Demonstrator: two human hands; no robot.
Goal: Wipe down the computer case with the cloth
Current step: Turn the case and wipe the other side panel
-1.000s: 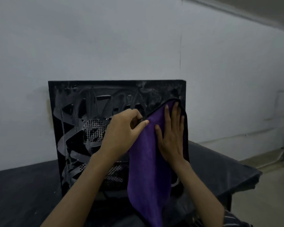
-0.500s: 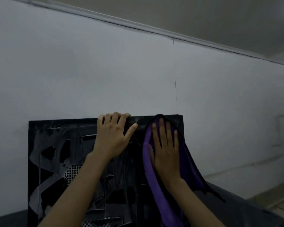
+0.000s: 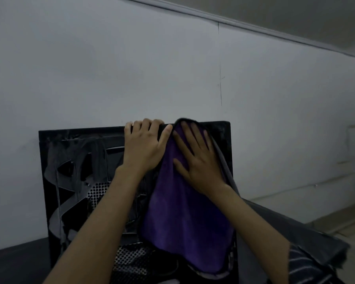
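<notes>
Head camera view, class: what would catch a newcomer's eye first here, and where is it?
The purple cloth stands out, draped over the upper right of the black computer case and hanging down its side panel. The right hand presses flat on the cloth, while the left hand beside it curls its fingers over the case's top edge. Streaky smears mark the panel's left.

One head-worn wide-angle view looks forward and slightly upward, close to the upright computer case (image 3: 74,181), which fills the lower half from 6 to 9 o'clock. The wall (image 3: 131,68) spans the upper frame, with a strip of ceiling (image 3: 295,13) at 1 o'clock.
</notes>
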